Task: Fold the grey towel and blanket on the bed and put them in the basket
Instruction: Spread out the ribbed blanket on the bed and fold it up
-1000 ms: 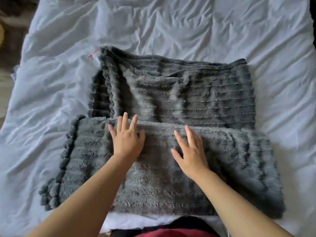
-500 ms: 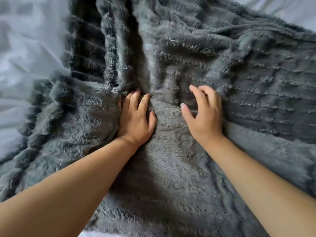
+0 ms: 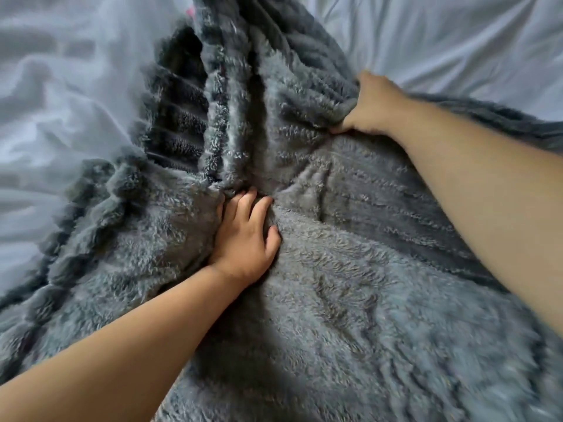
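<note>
The bed [image 3: 457, 41] is covered in a pale, rumpled white sheet [image 3: 54, 117] that shows along the left side and across the upper right corner; nothing else of the room can be seen from here. Most of the view is filled by the grey blanket [image 3: 335, 315], a thick, furry thing with ribbed bands, lying partly folded on the sheet, its scalloped edge running down the left side and a darker fold showing near the top. A small pink mark sits at the blanket's upper edge. The left hand [image 3: 243, 239] lies palm down near the middle of the blanket, fingers together and slightly curled, their tips pushed into a crease where several folds meet. The right hand [image 3: 371, 102] reaches further up and to the right, closed on a bunched ridge of the blanket near its far edge, its fingers hidden in the pile. Both forearms are bare and stretch out over the fabric. The lower right corner is blurred.
</note>
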Tool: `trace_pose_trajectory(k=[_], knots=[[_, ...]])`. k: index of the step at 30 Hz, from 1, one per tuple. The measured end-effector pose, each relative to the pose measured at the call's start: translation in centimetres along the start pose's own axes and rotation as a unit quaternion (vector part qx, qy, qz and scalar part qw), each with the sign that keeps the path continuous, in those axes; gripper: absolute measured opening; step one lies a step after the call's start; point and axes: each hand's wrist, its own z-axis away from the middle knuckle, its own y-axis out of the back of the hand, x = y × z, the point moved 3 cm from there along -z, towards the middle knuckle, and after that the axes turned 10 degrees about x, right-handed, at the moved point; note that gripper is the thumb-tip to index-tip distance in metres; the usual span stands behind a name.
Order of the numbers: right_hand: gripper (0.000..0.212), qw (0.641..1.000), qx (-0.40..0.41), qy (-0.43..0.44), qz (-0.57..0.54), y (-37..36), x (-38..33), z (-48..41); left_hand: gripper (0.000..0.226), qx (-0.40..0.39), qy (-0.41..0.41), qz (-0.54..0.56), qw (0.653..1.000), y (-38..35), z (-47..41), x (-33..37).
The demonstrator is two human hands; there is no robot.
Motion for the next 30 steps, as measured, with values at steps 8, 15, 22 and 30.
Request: trace_pose_trajectory(k=[8, 15, 22, 30], knots=[[0.029, 0.976, 0.139, 0.065, -0.157, 4.3, -5.9, 20.5, 0.052, -0.076, 0.359, 0.732, 0.574, 10.1, -1.9, 4.8], [0.058, 0.925, -0.355, -0.055, -0.125, -2.1, -4.6, 36.9, 0.065, -0.093, 0.475, 0.705, 0.518, 11.4, 10.7, 2.2], [0.014, 0.946, -0.144, 0.01, -0.292, 0.2, -7.8, 33.1, 0.052, 0.036, 0.444, 0.588, 0.675, 10.9, 16.4, 0.3], [0.024, 0.77, -0.344, -0.21, -0.495, 1.4, -9.3, 33.8, 0.032, 0.022, 0.38, 0.553, 0.741, 12.5, 11.5, 2.4]])
